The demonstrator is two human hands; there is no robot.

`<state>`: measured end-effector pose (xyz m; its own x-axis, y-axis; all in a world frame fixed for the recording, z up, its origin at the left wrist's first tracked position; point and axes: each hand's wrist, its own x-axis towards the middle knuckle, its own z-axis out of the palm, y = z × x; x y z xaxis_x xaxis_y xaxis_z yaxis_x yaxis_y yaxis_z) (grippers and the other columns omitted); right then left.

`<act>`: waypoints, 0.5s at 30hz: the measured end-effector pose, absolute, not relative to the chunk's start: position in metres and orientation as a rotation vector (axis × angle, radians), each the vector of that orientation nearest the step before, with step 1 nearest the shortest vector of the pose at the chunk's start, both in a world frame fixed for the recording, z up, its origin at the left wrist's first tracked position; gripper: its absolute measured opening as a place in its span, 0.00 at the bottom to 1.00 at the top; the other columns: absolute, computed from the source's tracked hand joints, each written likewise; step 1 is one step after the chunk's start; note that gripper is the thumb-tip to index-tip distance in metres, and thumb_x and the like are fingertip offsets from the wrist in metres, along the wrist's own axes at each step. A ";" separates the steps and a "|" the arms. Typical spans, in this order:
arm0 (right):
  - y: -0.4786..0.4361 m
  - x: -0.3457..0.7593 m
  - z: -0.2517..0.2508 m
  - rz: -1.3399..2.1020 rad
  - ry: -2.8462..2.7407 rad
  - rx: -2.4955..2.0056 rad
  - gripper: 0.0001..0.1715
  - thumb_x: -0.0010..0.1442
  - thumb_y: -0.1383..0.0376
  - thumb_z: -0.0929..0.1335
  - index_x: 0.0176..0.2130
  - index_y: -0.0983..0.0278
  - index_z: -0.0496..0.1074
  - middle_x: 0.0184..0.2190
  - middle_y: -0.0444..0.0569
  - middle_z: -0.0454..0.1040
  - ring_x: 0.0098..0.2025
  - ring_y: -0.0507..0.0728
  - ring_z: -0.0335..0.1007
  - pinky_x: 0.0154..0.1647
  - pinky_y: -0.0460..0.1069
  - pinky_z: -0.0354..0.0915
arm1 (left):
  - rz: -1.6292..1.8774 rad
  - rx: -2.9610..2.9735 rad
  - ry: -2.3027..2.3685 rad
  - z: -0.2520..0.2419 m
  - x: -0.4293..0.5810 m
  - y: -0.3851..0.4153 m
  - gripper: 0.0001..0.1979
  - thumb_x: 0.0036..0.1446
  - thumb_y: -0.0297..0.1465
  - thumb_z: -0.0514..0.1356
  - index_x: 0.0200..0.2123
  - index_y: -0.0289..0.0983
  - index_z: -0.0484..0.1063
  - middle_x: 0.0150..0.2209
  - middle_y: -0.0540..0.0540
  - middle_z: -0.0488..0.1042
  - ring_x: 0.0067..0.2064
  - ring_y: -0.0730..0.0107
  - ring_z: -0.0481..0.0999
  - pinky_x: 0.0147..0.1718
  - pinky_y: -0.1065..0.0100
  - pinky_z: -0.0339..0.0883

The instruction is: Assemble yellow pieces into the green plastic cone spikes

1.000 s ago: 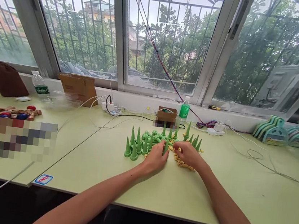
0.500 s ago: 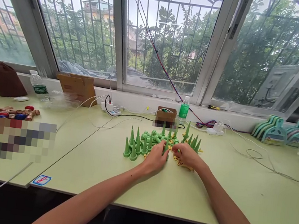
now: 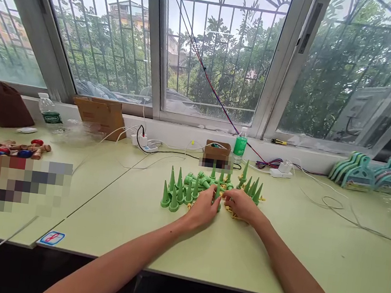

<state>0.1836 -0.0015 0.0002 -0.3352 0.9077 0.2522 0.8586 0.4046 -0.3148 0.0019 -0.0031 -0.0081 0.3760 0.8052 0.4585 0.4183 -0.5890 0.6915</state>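
Several green plastic cones [image 3: 177, 193] stand upright in a cluster on the pale green table [image 3: 232, 251], with more lying behind them. My left hand [image 3: 203, 211] is closed round one upright green cone [image 3: 217, 192] at the cluster's right side. My right hand [image 3: 241, 205] rests just to the right of it, fingers pinched at the same cone, over a small pile of yellow pieces [image 3: 231, 211]. More cones [image 3: 253, 189] stand behind my right hand.
A small brown box [image 3: 217, 152] and a green bottle [image 3: 240, 145] stand by the window ledge. White cables [image 3: 338, 204] and a charger [image 3: 283, 169] lie at right, teal toys [image 3: 354, 171] far right. A cardboard box [image 3: 101, 115], water bottle [image 3: 49, 113] and wooden toys [image 3: 20, 148] sit left.
The view has shifted slightly. Both hands stay at the cone, with my right hand drawn a little closer to my left.
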 end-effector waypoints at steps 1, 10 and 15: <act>-0.002 0.183 0.000 0.171 -2.280 -1.518 0.12 0.57 0.73 0.67 0.40 0.64 0.77 0.36 0.51 0.76 0.39 0.58 0.71 0.36 0.47 0.59 | 1.114 2.164 1.051 -0.008 0.002 -0.003 0.06 0.61 0.33 0.53 0.33 0.37 0.62 0.26 0.50 0.65 0.25 0.72 0.61 0.26 0.69 0.50; 0.001 0.181 -0.004 0.159 -2.179 -1.359 0.10 0.60 0.72 0.66 0.39 0.65 0.76 0.35 0.52 0.76 0.38 0.58 0.71 0.39 0.49 0.62 | 1.128 1.990 1.071 -0.011 0.002 0.003 0.10 0.61 0.37 0.53 0.29 0.39 0.58 0.24 0.52 0.64 0.24 0.73 0.62 0.24 0.70 0.51; 0.003 0.179 -0.006 0.166 -2.105 -1.264 0.11 0.62 0.71 0.64 0.37 0.64 0.77 0.34 0.51 0.73 0.34 0.56 0.70 0.36 0.49 0.63 | 1.138 1.767 1.047 -0.011 0.003 0.004 0.12 0.59 0.39 0.56 0.28 0.39 0.59 0.21 0.54 0.62 0.19 0.76 0.61 0.20 0.72 0.50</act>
<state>0.1791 0.0027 -0.0059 -0.3081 0.8234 0.4766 0.7386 0.5228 -0.4257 0.0029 0.0040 -0.0109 0.2621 0.9164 0.3026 0.2250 -0.3629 0.9042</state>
